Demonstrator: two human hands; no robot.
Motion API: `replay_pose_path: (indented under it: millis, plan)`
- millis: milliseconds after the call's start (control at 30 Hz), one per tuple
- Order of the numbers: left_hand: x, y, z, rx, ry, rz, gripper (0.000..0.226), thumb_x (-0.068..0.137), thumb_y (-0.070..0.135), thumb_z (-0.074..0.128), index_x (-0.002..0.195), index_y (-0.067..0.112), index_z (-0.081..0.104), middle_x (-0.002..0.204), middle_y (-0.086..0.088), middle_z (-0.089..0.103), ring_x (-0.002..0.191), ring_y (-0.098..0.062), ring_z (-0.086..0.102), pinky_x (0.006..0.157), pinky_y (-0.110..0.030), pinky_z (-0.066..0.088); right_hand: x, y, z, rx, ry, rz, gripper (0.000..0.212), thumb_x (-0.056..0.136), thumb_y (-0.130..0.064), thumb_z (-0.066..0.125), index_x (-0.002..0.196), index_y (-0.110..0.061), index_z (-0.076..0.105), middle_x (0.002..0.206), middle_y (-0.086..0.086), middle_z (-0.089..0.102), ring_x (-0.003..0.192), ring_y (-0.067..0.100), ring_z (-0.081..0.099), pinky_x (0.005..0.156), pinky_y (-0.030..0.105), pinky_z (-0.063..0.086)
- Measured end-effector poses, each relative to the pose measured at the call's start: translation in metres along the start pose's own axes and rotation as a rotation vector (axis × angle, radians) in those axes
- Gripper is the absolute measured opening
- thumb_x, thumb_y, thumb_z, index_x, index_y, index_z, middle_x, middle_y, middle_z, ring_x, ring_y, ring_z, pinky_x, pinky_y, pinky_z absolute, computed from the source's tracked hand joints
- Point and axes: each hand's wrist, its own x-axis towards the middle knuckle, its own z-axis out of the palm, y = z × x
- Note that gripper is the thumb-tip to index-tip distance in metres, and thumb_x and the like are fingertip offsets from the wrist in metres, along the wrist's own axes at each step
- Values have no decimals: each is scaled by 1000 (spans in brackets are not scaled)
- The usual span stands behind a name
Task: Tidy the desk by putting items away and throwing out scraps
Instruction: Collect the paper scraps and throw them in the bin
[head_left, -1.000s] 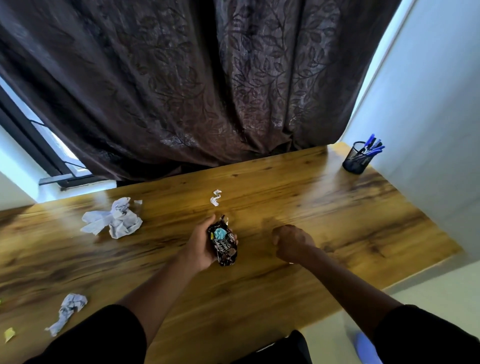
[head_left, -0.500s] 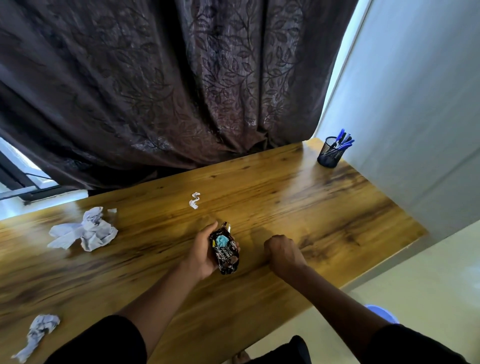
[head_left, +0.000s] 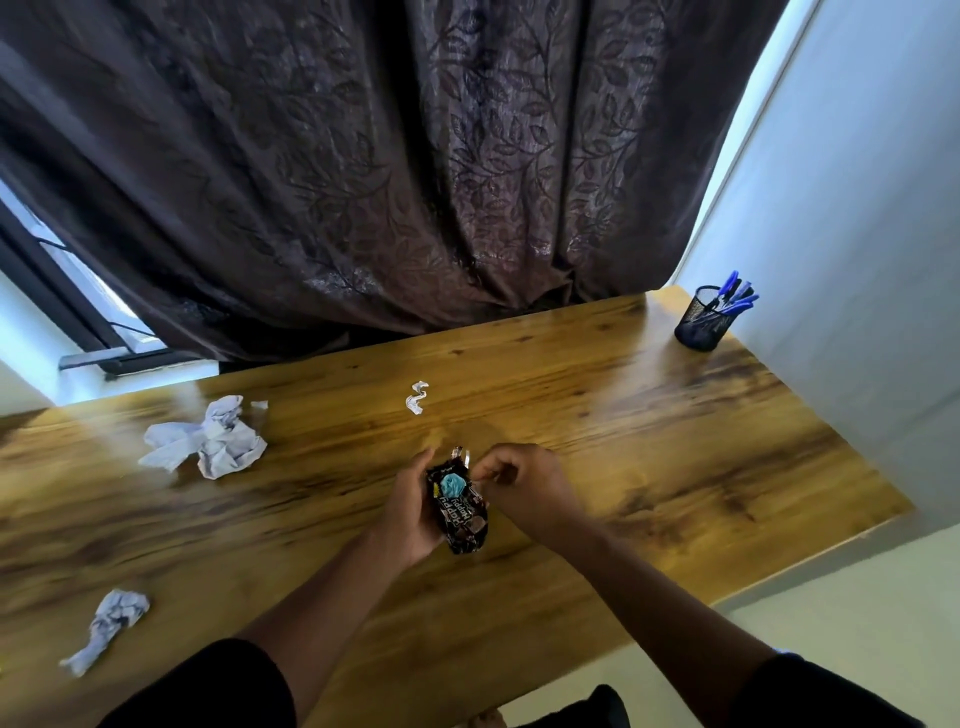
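Note:
A dark crumpled snack wrapper (head_left: 458, 506) with a light blue spot is held upright just above the wooden desk (head_left: 649, 431) by my left hand (head_left: 408, 512). My right hand (head_left: 522, 486) is against the wrapper's right top edge, its fingers curled and pinching there. A small white paper scrap (head_left: 417, 397) lies on the desk beyond the hands. A large crumpled white paper (head_left: 210, 441) sits at the left, and a smaller crumpled paper (head_left: 106, 626) lies near the front left.
A black mesh pen holder (head_left: 701, 319) with blue pens stands at the desk's far right corner beside a white wall (head_left: 857, 234). A dark leaf-patterned curtain (head_left: 389, 182) hangs behind the desk. The desk's right edge drops to a pale floor (head_left: 857, 613).
My right hand has left the desk and moved left to the wrapper's top edge. My left hand keeps hold of the wrapper. The view has swung back leftward.

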Motion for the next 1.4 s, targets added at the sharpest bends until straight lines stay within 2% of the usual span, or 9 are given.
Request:
replay_pose_path:
  millis: [100,200,333,500,800,1100,1167,1267,1400]
  plan:
    - [-2,5,-1,-46,12,6,64,101,59,45,133,6,61,127,-23,70,125,-39,63,111,-49,44,8,-13,10,-58,-53,-59,11,87,-20,74,92,-29,79,90,-18,76,76,-8,67,73,16,54]
    - [-2,9,-5,-95,43,20,66,101,59,44,138,6,60,132,-23,67,126,-39,62,105,-47,48,15,-16,20,-40,-54,-111,13,86,-17,75,91,-29,79,89,-18,76,65,-10,65,68,19,56]
    - [-6,13,-11,-174,84,56,61,102,52,46,133,2,64,129,-26,68,122,-39,63,102,-47,50,31,-15,23,9,19,-145,18,85,-10,74,90,-26,80,86,-18,76,78,-2,69,72,20,57]
    - [-9,16,-28,-205,199,67,62,104,54,40,130,1,60,126,-30,68,111,-39,67,92,-46,53,56,-18,20,35,-42,-122,10,92,-15,71,96,-21,79,88,-13,76,76,-4,68,63,8,50]
    - [-16,29,-51,-271,250,107,68,99,58,46,132,-1,60,107,-27,73,94,-37,72,87,-46,53,114,-9,50,-121,-29,-154,27,92,-12,67,116,-22,74,112,-4,76,95,8,70,83,24,56]
    - [-26,28,-69,-271,283,154,68,101,59,43,131,0,60,106,-26,72,92,-37,71,82,-44,52,174,3,83,-334,-112,-136,55,93,-28,73,144,-30,55,161,8,25,139,29,39,108,40,47]
    - [-30,29,-73,-285,273,163,66,101,58,43,131,1,60,103,-24,72,90,-36,71,79,-43,53,183,7,86,-391,-111,-178,46,93,-24,71,139,-24,61,156,6,39,137,30,42,106,39,47]
    - [-32,24,-77,-308,277,179,66,101,58,43,130,1,59,100,-23,71,90,-35,70,78,-41,54,186,12,87,-389,-68,-272,22,91,-13,66,111,-15,74,118,5,67,111,27,61,88,33,52]
    - [-34,16,-82,-338,285,186,68,102,58,42,130,-1,59,100,-24,71,90,-36,70,78,-42,54,167,7,85,-244,-56,-270,9,89,-11,71,96,-15,76,97,2,73,91,20,69,78,31,55]
